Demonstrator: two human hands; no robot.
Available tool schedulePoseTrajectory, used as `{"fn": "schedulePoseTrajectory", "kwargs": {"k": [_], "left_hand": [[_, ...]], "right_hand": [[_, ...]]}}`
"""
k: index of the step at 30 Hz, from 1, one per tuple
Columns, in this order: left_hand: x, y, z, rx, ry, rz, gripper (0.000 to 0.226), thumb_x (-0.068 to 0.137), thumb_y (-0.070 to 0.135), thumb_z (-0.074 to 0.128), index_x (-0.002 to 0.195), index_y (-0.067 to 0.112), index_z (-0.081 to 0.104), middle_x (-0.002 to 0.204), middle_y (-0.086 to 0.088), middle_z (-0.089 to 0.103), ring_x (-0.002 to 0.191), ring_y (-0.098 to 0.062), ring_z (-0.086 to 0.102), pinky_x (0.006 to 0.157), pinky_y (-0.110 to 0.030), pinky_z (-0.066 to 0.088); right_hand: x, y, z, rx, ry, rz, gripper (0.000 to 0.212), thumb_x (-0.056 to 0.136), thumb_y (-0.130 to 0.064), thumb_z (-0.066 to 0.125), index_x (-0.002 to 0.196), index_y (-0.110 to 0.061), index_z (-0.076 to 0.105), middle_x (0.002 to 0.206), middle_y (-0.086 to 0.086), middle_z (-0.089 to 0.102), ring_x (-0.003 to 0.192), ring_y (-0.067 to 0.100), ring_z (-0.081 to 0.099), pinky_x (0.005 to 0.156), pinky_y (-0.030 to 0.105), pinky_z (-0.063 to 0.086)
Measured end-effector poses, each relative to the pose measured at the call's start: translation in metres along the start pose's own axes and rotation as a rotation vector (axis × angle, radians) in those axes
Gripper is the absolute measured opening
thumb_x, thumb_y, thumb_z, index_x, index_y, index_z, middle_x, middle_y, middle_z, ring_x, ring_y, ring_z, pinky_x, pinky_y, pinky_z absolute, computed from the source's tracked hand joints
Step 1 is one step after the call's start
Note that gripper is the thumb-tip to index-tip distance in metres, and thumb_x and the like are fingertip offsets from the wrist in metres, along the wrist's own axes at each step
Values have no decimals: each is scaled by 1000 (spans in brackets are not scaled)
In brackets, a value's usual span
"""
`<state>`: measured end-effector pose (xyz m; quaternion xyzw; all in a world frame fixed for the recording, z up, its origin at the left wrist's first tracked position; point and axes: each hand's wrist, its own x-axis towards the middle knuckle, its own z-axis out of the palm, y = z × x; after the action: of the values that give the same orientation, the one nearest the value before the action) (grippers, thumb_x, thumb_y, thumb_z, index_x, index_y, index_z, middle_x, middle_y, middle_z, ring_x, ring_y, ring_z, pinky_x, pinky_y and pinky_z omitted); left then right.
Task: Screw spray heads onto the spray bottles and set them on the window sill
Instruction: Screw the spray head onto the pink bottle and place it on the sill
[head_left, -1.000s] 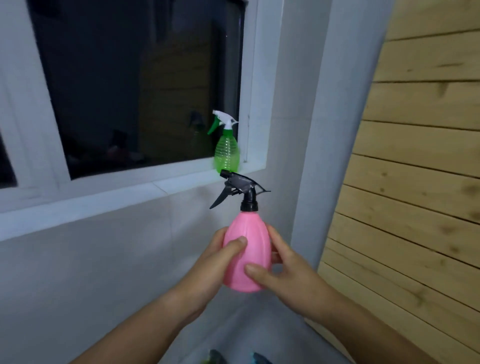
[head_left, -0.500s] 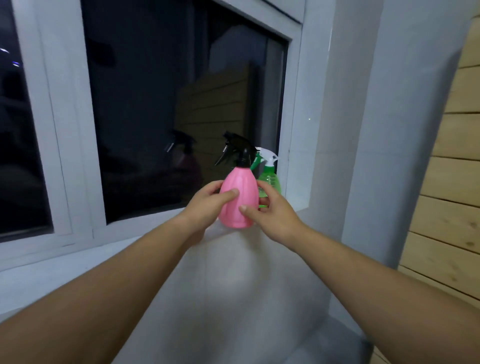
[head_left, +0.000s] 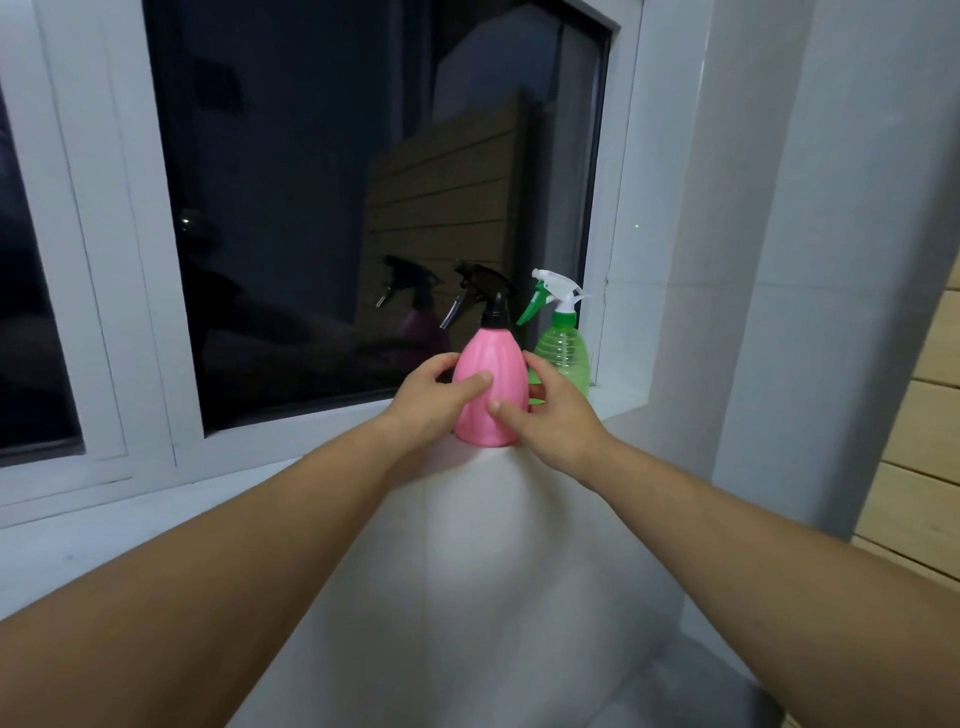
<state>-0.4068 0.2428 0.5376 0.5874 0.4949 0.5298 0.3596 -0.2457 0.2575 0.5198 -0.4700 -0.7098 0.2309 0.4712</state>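
A pink spray bottle (head_left: 491, 364) with a black spray head (head_left: 480, 291) stands upright at the front edge of the white window sill (head_left: 291, 441). My left hand (head_left: 434, 397) wraps its left side, thumb across the front. My right hand (head_left: 550, 415) holds its right side, fingers on the body. Just behind and to the right stands a green spray bottle (head_left: 566, 353) with a white and green spray head (head_left: 553, 293), in the sill's right corner. The base of the green bottle is partly hidden by my right hand.
The dark window pane (head_left: 363, 208) rises right behind the bottles and mirrors them. A white wall column (head_left: 831, 260) closes the sill on the right. Wooden planks (head_left: 924, 467) cover the far right wall. The sill stretches away to the left.
Both hands carried the pink bottle up from in front of the wall and set it onto the sill next to the green bottle. The view came closer to the window.
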Motion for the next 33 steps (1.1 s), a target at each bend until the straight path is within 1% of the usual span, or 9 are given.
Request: {"fn": "schedulePoseTrajectory", "kwargs": {"k": [9,15,17,22,25,27,29,31,33], "left_hand": [[3,1,1,77,-39,-9,55,94,25,71,145,16,52,132,-12,68,116,-31,67,102,-52,55],[1,3,1,122,9,-40,83,90,29,75,158,15,30,145,-15,57,125,-34,61,106,-46,52],[-2,3,-1,125,24,-53,87,88,31,77,159,16,29,148,-16,54,128,-34,58,109,-47,50],[-25,11,-3,123,122,-22,85,86,29,80,156,15,33,145,-15,51,126,-30,56,104,-39,46],[-49,13,0,97,201,54,72,84,30,82,143,15,44,131,-10,58,104,-19,59,88,-27,49],[-71,12,11,70,196,98,57,84,29,81,131,15,52,117,-7,62,89,-12,60,74,-22,50],[-96,5,30,20,124,90,46,84,27,81,121,15,57,103,-6,65,81,-12,61,72,-29,55],[-120,-14,53,-16,8,38,37,84,26,81,113,13,61,91,-4,64,78,-14,62,81,-45,59],[-145,-43,80,-2,-135,-38,30,83,26,81,104,16,63,84,-2,63,77,-16,62,84,-49,59]], "right_hand": [[1,3,4,-30,8,39,88,75,-34,78,148,-32,28,126,3,59,106,26,65,91,46,56],[-2,3,3,-22,-31,87,105,77,-28,80,155,-31,10,140,8,50,119,29,59,99,47,52],[-5,3,0,-36,-21,97,103,78,-27,79,156,-30,12,145,9,45,126,29,54,102,48,48],[-29,1,-19,-47,37,107,90,79,-34,78,151,-28,24,138,5,49,121,24,56,99,39,50],[-60,9,-35,-32,85,137,73,81,-34,76,143,-26,38,122,2,59,102,17,65,81,28,53],[-86,20,-46,-19,107,181,57,82,-33,74,131,-22,50,108,3,68,89,19,70,76,33,57],[-117,34,-57,8,102,237,39,83,-27,73,118,-14,60,91,6,71,82,28,71,80,44,59],[-151,49,-64,32,69,309,28,87,-18,70,111,-5,63,82,14,68,75,29,68,78,41,57],[-188,68,-70,26,38,385,21,89,-14,68,106,-4,64,85,23,69,72,24,66,74,38,56]]}}
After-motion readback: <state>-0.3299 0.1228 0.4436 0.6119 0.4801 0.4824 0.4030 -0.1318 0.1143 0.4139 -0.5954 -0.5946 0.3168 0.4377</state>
